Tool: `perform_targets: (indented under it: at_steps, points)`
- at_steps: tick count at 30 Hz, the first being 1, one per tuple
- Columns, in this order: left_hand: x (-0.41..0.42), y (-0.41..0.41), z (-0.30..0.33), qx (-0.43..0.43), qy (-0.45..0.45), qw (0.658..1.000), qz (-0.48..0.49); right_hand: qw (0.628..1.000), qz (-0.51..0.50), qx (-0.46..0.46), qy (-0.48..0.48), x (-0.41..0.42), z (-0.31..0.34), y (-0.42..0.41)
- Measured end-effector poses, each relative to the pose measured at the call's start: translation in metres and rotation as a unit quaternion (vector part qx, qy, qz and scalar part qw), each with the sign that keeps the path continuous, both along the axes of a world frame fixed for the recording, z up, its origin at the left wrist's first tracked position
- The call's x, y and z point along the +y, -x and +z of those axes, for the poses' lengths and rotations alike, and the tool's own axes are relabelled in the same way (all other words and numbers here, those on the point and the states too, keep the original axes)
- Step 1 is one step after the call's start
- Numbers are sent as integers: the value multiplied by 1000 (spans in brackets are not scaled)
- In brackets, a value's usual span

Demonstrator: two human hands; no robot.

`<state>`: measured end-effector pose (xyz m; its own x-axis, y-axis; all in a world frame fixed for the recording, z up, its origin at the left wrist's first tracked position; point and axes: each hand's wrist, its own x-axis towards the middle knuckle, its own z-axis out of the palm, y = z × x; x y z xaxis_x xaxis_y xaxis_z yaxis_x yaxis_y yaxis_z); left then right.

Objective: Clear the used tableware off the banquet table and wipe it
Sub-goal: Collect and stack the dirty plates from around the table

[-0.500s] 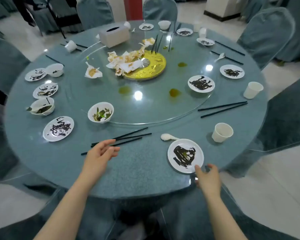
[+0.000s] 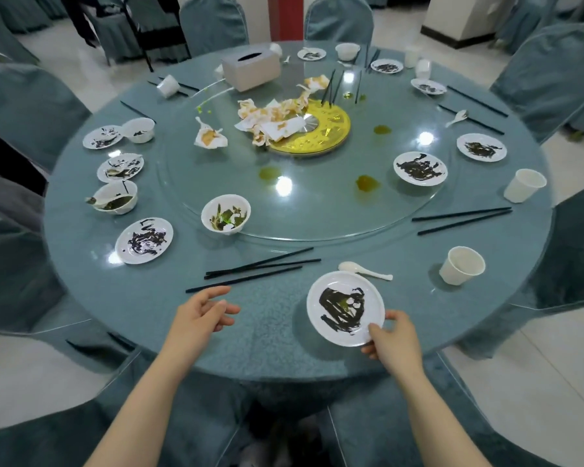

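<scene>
The smeared plate (image 2: 346, 306) is pinched at its near rim by the right hand (image 2: 393, 342) — tilted, sauce could be spilled onto the tabletop (image 2: 270, 335); the left hand (image 2: 199, 315) is held loosely open, empty.

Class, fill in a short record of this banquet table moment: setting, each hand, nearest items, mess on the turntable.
Setting: round table with a glass turntable
Right hand: grips the near dirty plate by its rim
Left hand: open, holding nothing, near the black chopsticks
Beside plate: white spoon, paper cup
Turntable mess: crumpled napkins, sauce spills
</scene>
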<state>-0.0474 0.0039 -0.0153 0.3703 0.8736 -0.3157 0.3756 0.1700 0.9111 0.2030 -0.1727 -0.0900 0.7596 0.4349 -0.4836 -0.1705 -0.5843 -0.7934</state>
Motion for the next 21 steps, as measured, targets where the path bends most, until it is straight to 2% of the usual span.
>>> perform_targets:
  at_steps: [8,21]
  points:
    - [16,64,9,-1,31,999,-13,990,122,13,-67,68,50,88]
    - [55,156,4,-14,41,999,22,967,239,62,-67,158,77,203]
